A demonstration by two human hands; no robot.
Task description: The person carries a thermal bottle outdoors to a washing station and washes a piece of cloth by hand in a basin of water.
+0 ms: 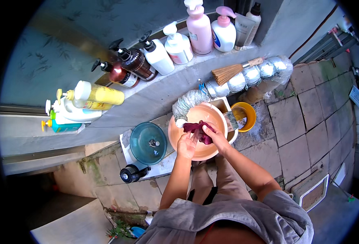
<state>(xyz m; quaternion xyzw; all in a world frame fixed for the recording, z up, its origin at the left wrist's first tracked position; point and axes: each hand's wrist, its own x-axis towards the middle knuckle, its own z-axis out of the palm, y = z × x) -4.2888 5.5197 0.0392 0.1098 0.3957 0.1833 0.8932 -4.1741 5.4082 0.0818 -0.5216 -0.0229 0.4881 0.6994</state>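
Note:
Both hands are over a peach plastic basin [202, 154] that has water in it. A dark maroon wet cloth [206, 138] hangs bunched between them. My right hand [215, 136] grips the cloth, thumb on top. My left hand [188, 144] is palm up at the cloth's left side, fingers spread under it; how firmly it touches the cloth is hard to tell. The white end of a wrapped pipe or tap [180, 123] sits just above the left fingertips, beside the cloth's left end.
Pump bottles [199, 33] line the ledge [136, 91]. A straw brush [228, 73] lies on the foil-wrapped pipe [252, 75]. A yellow bucket [252, 117] stands right of the basin. At left are a teal basin [143, 137] and a black-lidded flask [130, 174].

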